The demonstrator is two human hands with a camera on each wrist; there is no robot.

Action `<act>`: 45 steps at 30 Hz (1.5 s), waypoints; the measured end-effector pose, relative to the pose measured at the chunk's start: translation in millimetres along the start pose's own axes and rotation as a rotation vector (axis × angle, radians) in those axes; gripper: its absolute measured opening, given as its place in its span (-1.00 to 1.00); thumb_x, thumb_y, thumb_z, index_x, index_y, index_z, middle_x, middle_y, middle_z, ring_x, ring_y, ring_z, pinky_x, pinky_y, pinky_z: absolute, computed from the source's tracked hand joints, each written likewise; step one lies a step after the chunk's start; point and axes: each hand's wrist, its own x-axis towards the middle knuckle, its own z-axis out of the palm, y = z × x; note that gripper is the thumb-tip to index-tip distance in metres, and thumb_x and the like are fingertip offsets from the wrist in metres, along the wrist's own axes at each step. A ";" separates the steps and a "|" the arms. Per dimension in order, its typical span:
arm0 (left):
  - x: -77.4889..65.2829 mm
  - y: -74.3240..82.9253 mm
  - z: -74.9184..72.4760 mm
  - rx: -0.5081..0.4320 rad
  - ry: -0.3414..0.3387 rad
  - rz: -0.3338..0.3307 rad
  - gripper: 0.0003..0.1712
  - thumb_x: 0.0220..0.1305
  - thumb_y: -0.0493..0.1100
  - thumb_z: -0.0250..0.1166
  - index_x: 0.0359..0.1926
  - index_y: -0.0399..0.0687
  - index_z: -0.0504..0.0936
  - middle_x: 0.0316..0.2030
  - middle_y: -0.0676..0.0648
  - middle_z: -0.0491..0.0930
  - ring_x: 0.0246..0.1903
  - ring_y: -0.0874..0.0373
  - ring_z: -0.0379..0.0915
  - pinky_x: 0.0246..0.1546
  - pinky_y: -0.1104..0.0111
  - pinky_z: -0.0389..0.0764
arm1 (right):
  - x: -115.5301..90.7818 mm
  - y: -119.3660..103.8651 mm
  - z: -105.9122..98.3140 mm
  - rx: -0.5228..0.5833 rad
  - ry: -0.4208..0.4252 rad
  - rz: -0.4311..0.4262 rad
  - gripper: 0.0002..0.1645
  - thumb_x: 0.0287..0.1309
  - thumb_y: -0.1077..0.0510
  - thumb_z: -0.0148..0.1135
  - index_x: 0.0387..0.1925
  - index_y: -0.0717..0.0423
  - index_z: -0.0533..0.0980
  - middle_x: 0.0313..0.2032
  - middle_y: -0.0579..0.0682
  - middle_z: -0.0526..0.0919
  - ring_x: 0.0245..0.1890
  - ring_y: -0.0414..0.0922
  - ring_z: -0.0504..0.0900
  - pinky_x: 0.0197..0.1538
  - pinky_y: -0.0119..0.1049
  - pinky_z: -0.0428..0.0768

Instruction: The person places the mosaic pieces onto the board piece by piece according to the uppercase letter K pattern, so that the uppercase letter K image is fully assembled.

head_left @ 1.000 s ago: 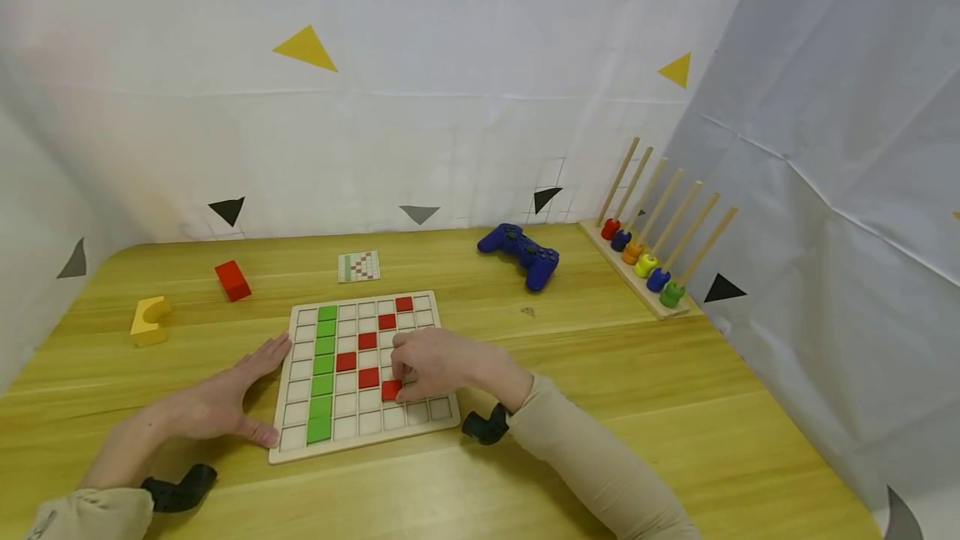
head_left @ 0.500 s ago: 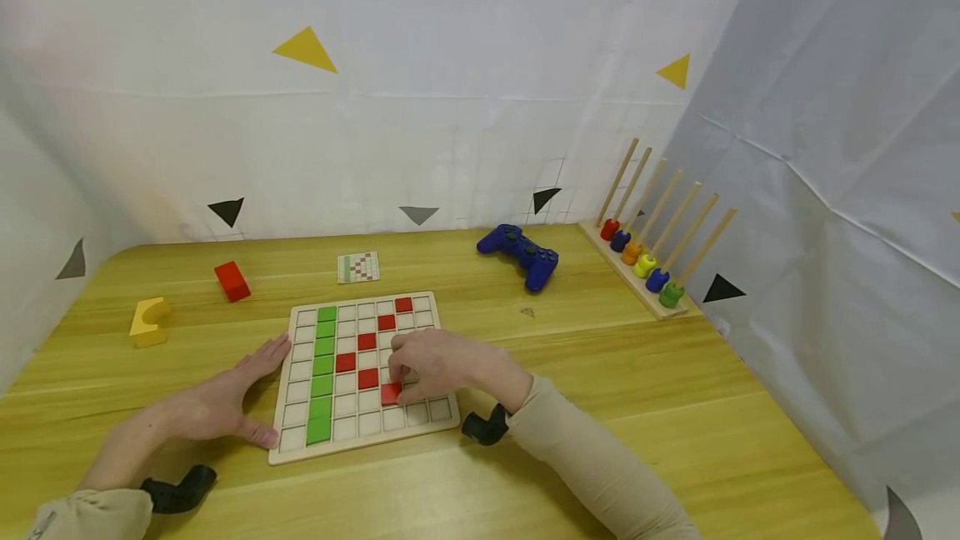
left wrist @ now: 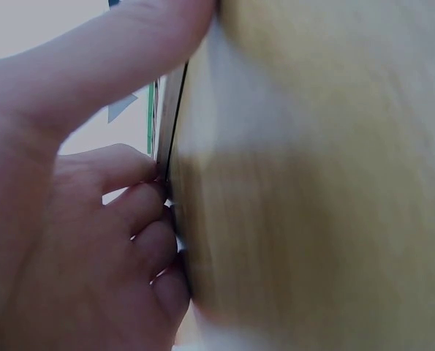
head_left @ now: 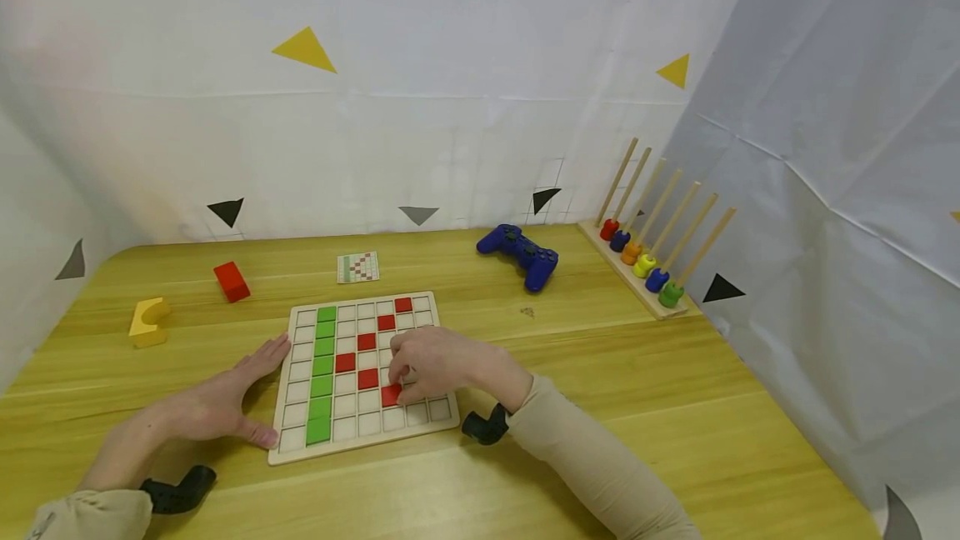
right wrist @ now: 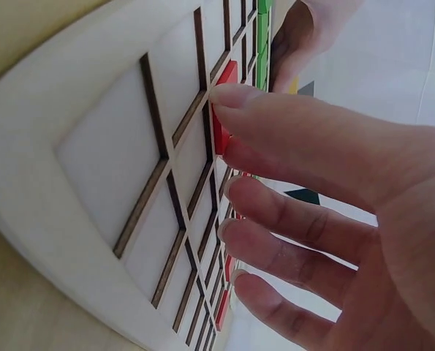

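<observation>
A wooden grid board (head_left: 360, 442) lies on the table, with a column of green tiles (head_left: 321, 386) and several red tiles (head_left: 367, 342) in its cells. Thumb and index finger of my right hand (head_left: 442, 361) pinch a red tile (right wrist: 221, 131) at opposite edges, over a cell near the board's front right. The other right fingers are loosely bent above the grid. My left hand (head_left: 213, 405) is spread at the board's left edge, its thumb at the near corner and its fingertips (left wrist: 155, 168) against the side.
Behind the board lies a small pattern card (head_left: 358, 267). A blue game controller (head_left: 519, 255) and a wooden peg stand (head_left: 651, 298) with coloured beads are to the right. At the left are a red block (head_left: 232, 282) and a yellow arch block (head_left: 151, 322).
The pinched red tile has shifted slightly toward the front edge, and its tilt changed on the way, looking paler half a second ago. My left hand and the board stay put.
</observation>
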 end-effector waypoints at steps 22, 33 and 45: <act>0.5 -0.3 0.4 -0.001 -0.008 -0.012 0.51 -0.18 0.22 0.58 0.60 -0.11 -0.19 0.56 -0.37 -0.32 0.45 -0.57 -0.38 0.33 -0.43 -0.20 | -55.9 48.7 -13.9 0.347 0.067 0.082 -0.52 0.19 -0.01 0.43 0.10 0.07 0.62 -0.04 -0.01 0.61 -0.10 -0.06 0.59 -0.07 -0.32 0.56; -0.1 1.2 -0.4 0.009 -0.008 -0.030 0.52 -0.19 0.23 0.58 0.60 -0.11 -0.19 0.56 -0.38 -0.30 0.44 -0.57 -0.36 0.33 -0.44 -0.18 | -92.1 79.0 3.6 0.411 0.103 0.088 -0.50 0.08 -0.08 0.50 0.02 0.04 0.65 -0.07 -0.03 0.65 -0.12 -0.06 0.62 -0.01 -0.15 0.63; -1.3 1.6 -0.3 0.008 -0.003 0.000 0.48 -0.15 0.17 0.59 0.59 -0.15 -0.17 0.56 -0.38 -0.31 0.45 -0.57 -0.36 0.31 -0.45 -0.17 | -83.0 71.8 18.9 0.402 0.015 0.087 -0.55 -0.02 -0.06 0.57 -0.06 -0.08 0.67 -0.21 -0.11 0.56 -0.26 -0.24 0.50 -0.17 -0.45 0.52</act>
